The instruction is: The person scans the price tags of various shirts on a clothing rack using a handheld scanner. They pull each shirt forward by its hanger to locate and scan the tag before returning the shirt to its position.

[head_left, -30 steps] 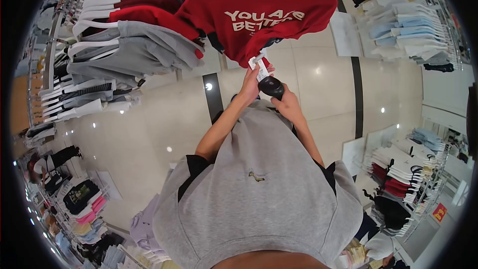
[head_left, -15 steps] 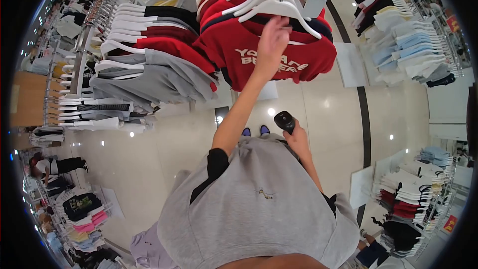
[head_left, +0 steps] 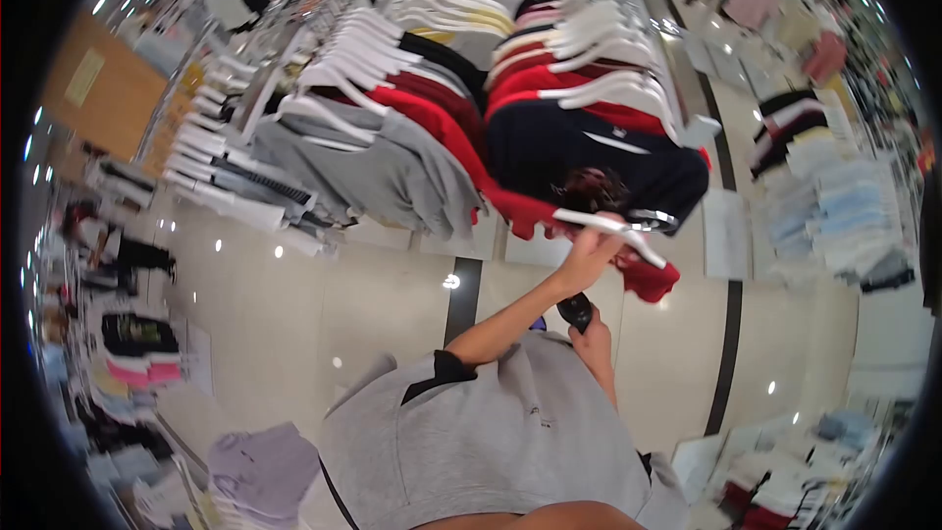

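My left hand (head_left: 587, 263) is closed on a white hanger (head_left: 601, 226) that bears a red T-shirt (head_left: 648, 280). The shirt is off the rail, tilted and partly blurred, and its print does not show. Just below it, my right hand (head_left: 593, 342) grips a black handheld barcode scanner (head_left: 575, 311), its head close to my left wrist. Behind the held shirt, a navy top (head_left: 535, 142) hangs at the front of the row on the rack.
A grey sweatshirt (head_left: 392, 162) fronts the neighbouring row to the left. The metal rack rail (head_left: 677, 39) runs up the right side of the rows. More racks of light blue clothes (head_left: 834, 201) stand at right. Another person (head_left: 118, 240) is far left on the tiled floor (head_left: 294, 324).
My left hand has taken hold of the hanger and drawn the red shirt off the rack towards me, baring the navy top. The scanner stays in my right hand. The view has shifted.
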{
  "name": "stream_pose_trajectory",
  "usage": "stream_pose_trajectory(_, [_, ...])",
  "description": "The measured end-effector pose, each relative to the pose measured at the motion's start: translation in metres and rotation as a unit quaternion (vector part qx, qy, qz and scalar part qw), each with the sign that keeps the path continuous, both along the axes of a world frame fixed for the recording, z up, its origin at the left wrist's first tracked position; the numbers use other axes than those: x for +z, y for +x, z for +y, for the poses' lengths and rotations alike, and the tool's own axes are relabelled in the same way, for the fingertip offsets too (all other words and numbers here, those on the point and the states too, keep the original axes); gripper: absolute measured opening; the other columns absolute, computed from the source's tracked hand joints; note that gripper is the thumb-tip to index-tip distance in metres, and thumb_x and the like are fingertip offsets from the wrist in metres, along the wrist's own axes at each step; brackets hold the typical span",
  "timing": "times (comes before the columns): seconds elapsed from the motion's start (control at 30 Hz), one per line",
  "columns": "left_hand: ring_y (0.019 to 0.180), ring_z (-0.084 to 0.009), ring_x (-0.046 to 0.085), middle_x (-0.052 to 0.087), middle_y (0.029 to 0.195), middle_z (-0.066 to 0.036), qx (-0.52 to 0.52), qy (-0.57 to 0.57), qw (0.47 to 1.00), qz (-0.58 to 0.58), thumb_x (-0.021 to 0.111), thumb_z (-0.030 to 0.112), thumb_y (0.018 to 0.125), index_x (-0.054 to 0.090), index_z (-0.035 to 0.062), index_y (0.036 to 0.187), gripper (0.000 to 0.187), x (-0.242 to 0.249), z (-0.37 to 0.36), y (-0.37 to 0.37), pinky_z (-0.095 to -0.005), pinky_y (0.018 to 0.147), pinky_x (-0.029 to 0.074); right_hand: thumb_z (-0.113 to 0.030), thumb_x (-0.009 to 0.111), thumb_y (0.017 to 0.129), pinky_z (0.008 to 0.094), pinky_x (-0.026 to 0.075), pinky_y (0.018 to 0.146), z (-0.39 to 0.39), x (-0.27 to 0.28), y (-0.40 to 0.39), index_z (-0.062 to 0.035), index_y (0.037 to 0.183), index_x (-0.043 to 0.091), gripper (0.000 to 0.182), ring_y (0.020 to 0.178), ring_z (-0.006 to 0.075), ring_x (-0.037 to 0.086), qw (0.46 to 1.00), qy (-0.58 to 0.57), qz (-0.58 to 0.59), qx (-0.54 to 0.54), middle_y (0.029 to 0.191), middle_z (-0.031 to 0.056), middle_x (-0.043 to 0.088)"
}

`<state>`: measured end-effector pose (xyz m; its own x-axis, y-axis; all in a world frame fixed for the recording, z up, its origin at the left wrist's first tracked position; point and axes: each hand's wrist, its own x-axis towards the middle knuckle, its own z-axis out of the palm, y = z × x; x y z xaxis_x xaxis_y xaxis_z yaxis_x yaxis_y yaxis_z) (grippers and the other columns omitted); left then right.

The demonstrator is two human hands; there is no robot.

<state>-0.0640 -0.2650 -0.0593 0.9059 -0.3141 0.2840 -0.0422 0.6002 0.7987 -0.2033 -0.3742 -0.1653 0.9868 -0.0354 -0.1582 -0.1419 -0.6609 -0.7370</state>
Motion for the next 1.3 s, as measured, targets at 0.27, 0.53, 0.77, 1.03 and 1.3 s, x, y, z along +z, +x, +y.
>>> stream_pose_trajectory(0.27, [0.075, -0.0297, 0.071, 0.066, 0.089, -0.019, 0.299, -0.057, 0.942, -0.143, 0.043, 0.047, 0.101, 0.051, -0.0035, 0.106, 0.051, 0.102, 0.197, 0.028, -0.0297, 0.042, 0.056, -0.017, 0.065, 0.075, 0.0521, 0.05, 0.071, 0.014, -0.006, 0.015, -0.0015, 0.118, 0.051, 0.048, 0.081, 0.0473, 0.064, 0.996, -0.008, 0.012, 0.089, 0.084, 0.028, 0.065])
stream_pose_trajectory(0.53, [0.084, -0.0195, 0.061, 0.06, 0.103, -0.009, 0.499, -0.103, 0.86, -0.02, 0.054, 0.038, 0.099, 0.054, 0.0034, 0.112, 0.037, 0.103, 0.346, 0.072, -0.0212, 0.051, 0.04, -0.013, 0.063, 0.074, 0.049, 0.051, 0.072, 0.037, 0.009, 0.025, -0.0039, 0.132, 0.047, 0.061, 0.083, 0.0458, 0.065, 0.99, 0.015, 0.019, 0.138, 0.086, 0.0269, 0.066])
stream_pose_trajectory(0.77, [0.099, -0.018, 0.055, 0.052, 0.117, -0.014, 0.656, 0.048, 0.753, 0.019, 0.055, 0.013, 0.098, 0.036, 0.0, 0.126, 0.036, 0.063, 0.314, 0.065, -0.0306, 0.072, 0.054, -0.015, 0.064, 0.075, 0.051, 0.051, 0.073, 0.031, 0.007, 0.024, -0.0049, 0.131, 0.046, 0.06, 0.083, 0.0451, 0.064, 0.99, 0.027, 0.026, 0.136, 0.088, 0.0254, 0.067])
stream_pose_trajectory(1.03, [0.097, -0.0286, 0.057, 0.057, 0.114, -0.017, 0.448, 0.527, 0.703, -0.167, 0.065, 0.012, 0.086, 0.054, -0.0002, 0.116, 0.033, -0.03, 0.135, 0.055, -0.0376, 0.088, 0.045, -0.018, 0.066, 0.075, 0.0518, 0.051, 0.074, 0.018, -0.009, 0.02, -0.0049, 0.132, 0.045, 0.062, 0.084, 0.0453, 0.063, 0.996, -0.002, 0.026, 0.086, 0.089, 0.0257, 0.066])
stream_pose_trajectory(1.3, [0.095, -0.0308, 0.065, 0.066, 0.099, -0.013, 0.195, 0.526, 0.805, -0.193, 0.065, 0.015, 0.087, 0.053, 0.0027, 0.124, 0.041, -0.038, 0.017, 0.109, -0.0379, 0.085, 0.051, -0.018, 0.066, 0.074, 0.0516, 0.051, 0.073, -0.006, -0.014, -0.008, -0.0029, 0.132, 0.045, 0.063, 0.084, 0.0456, 0.063, 0.999, -0.009, 0.04, -0.033, 0.088, 0.0264, 0.066])
